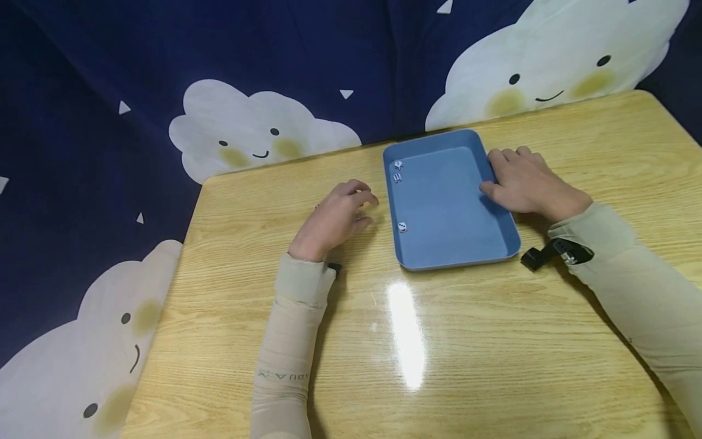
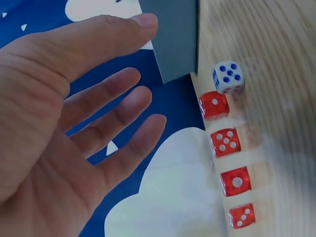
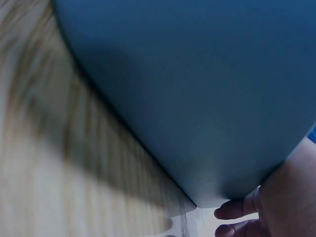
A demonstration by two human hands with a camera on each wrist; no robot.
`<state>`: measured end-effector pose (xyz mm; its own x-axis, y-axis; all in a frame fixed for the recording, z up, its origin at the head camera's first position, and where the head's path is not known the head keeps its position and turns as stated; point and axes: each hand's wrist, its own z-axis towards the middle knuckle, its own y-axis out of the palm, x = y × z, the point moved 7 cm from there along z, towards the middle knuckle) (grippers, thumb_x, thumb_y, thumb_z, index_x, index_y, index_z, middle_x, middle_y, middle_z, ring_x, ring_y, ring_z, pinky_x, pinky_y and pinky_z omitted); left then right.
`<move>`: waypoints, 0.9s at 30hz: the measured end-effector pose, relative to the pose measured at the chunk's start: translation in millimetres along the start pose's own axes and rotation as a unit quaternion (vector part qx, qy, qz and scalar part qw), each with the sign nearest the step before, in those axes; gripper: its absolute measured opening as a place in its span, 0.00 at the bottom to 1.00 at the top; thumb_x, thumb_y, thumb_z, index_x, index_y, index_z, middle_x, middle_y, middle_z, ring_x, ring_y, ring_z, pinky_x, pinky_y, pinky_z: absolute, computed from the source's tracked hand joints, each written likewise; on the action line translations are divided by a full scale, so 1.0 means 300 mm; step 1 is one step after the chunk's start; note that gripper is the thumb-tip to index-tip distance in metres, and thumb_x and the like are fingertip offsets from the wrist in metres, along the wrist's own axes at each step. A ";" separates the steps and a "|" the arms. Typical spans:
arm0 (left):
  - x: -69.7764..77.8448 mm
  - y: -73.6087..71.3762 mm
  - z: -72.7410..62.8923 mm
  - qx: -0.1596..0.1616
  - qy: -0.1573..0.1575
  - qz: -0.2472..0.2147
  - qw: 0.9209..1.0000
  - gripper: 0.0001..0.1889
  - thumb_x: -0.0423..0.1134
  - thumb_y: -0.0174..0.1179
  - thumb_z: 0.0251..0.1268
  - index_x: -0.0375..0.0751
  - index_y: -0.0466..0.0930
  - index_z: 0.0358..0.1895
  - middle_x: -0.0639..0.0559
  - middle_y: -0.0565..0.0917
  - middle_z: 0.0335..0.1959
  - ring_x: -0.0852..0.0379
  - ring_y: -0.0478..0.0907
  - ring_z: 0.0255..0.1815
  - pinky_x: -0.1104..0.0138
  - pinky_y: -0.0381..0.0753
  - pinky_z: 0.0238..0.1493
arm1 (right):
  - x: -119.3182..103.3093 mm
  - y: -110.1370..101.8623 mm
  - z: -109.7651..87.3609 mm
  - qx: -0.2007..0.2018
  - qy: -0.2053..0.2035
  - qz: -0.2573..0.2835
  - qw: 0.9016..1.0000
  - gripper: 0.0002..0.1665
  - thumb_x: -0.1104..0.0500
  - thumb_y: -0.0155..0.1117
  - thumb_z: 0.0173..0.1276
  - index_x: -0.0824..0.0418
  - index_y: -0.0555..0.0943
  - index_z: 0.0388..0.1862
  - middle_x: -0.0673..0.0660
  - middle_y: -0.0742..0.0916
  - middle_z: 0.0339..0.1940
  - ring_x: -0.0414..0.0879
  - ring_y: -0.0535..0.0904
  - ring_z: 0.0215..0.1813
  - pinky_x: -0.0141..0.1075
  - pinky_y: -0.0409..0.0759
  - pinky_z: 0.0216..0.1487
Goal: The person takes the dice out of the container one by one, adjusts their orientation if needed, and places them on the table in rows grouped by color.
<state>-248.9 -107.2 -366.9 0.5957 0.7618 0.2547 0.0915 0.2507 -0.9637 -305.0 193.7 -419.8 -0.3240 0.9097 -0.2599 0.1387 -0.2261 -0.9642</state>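
A blue rectangular tray (image 1: 444, 201) lies on the table with three white dice along its left side: one die (image 1: 403, 227) toward the front, another die (image 1: 398, 164) and a third die (image 1: 397, 178) near the back. My right hand (image 1: 523, 183) grips the tray's right rim, thumb over the inner side. Left of the tray, my left hand (image 1: 334, 219) hovers with loosely bent fingers and holds nothing. In the left wrist view, a white die with blue dots (image 2: 228, 77) sits by a row of several red dice (image 2: 225, 142). The left hand mostly hides these from the head view.
The wooden table (image 1: 466, 341) ends at the back against a dark blue curtain (image 1: 285, 49) printed with white clouds. A black strap (image 1: 556, 253) is on the right wrist. Light glares on the tabletop in front of the tray.
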 end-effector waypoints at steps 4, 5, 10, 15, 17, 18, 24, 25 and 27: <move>0.015 -0.001 0.003 -0.006 0.001 -0.007 1.000 0.15 0.37 0.69 0.68 0.41 0.85 0.56 0.46 0.82 0.62 0.49 0.78 0.65 0.61 0.77 0.71 | 0.000 0.001 0.001 -0.001 0.001 0.000 1.000 0.28 0.46 0.47 0.79 0.70 0.67 0.59 0.72 0.78 0.49 0.66 0.68 0.48 0.56 0.66 0.46; 0.018 -0.001 0.004 -0.007 0.001 -0.009 1.000 0.16 0.37 0.69 0.69 0.41 0.85 0.57 0.46 0.82 0.62 0.49 0.78 0.66 0.61 0.77 0.71 | 0.000 0.001 0.001 -0.001 0.001 0.000 1.000 0.28 0.46 0.47 0.79 0.70 0.67 0.59 0.73 0.78 0.50 0.66 0.68 0.48 0.56 0.66 0.46; 0.027 0.000 0.007 -0.006 0.005 -0.019 1.000 0.17 0.40 0.68 0.70 0.41 0.84 0.59 0.47 0.83 0.61 0.49 0.78 0.66 0.61 0.76 0.72 | -0.001 0.000 0.001 0.001 0.000 -0.001 1.000 0.28 0.46 0.48 0.79 0.71 0.67 0.59 0.73 0.78 0.50 0.67 0.68 0.49 0.57 0.67 0.46; 0.036 -0.003 0.011 0.001 0.014 -0.034 0.999 0.18 0.42 0.67 0.71 0.41 0.83 0.60 0.47 0.84 0.60 0.50 0.79 0.66 0.61 0.76 0.73 | -0.005 0.005 0.005 0.000 -0.001 0.001 1.000 0.28 0.46 0.48 0.79 0.70 0.67 0.59 0.73 0.78 0.50 0.67 0.68 0.49 0.57 0.67 0.46; 0.039 -0.003 0.010 0.001 0.014 -0.045 0.999 0.18 0.42 0.67 0.71 0.41 0.83 0.60 0.48 0.84 0.60 0.50 0.79 0.65 0.61 0.76 0.73 | -0.011 0.010 0.010 -0.002 -0.003 0.001 1.000 0.28 0.46 0.47 0.79 0.71 0.67 0.60 0.73 0.78 0.50 0.67 0.68 0.48 0.57 0.67 0.46; 0.039 -0.001 0.010 -0.001 0.013 -0.052 0.999 0.18 0.42 0.67 0.71 0.41 0.83 0.61 0.48 0.84 0.60 0.50 0.79 0.66 0.61 0.75 0.73 | -0.015 0.013 0.013 -0.004 -0.005 0.001 1.000 0.29 0.46 0.47 0.79 0.71 0.67 0.61 0.73 0.78 0.51 0.67 0.68 0.48 0.57 0.67 0.46; 0.048 0.015 0.013 -0.010 0.016 -0.066 0.998 0.19 0.43 0.67 0.71 0.42 0.82 0.61 0.50 0.84 0.61 0.52 0.77 0.67 0.61 0.74 0.74 | -0.055 0.032 0.034 -0.011 -0.016 -0.002 1.000 0.33 0.46 0.46 0.79 0.73 0.65 0.67 0.76 0.78 0.57 0.68 0.68 0.51 0.58 0.68 0.48; 0.051 0.017 0.015 -0.010 0.018 -0.062 0.998 0.19 0.44 0.67 0.71 0.42 0.82 0.61 0.50 0.84 0.61 0.52 0.77 0.67 0.61 0.74 0.74 | -0.061 0.033 0.036 -0.012 -0.016 -0.002 1.000 0.34 0.46 0.46 0.79 0.73 0.65 0.68 0.76 0.77 0.58 0.68 0.68 0.51 0.59 0.68 0.48; 0.054 0.023 0.020 -0.014 0.020 -0.056 0.998 0.19 0.44 0.67 0.71 0.43 0.82 0.61 0.50 0.83 0.61 0.52 0.77 0.68 0.61 0.74 0.74 | -0.068 0.037 0.039 -0.014 -0.016 0.000 1.000 0.35 0.47 0.46 0.79 0.74 0.64 0.70 0.77 0.77 0.60 0.68 0.68 0.52 0.59 0.68 0.49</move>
<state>-243.5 -89.7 -368.9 0.6125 0.7048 0.3578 0.1805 0.3160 -0.9314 -307.8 168.4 -425.8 -0.3543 0.8977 -0.2619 0.1643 -0.2159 -0.9625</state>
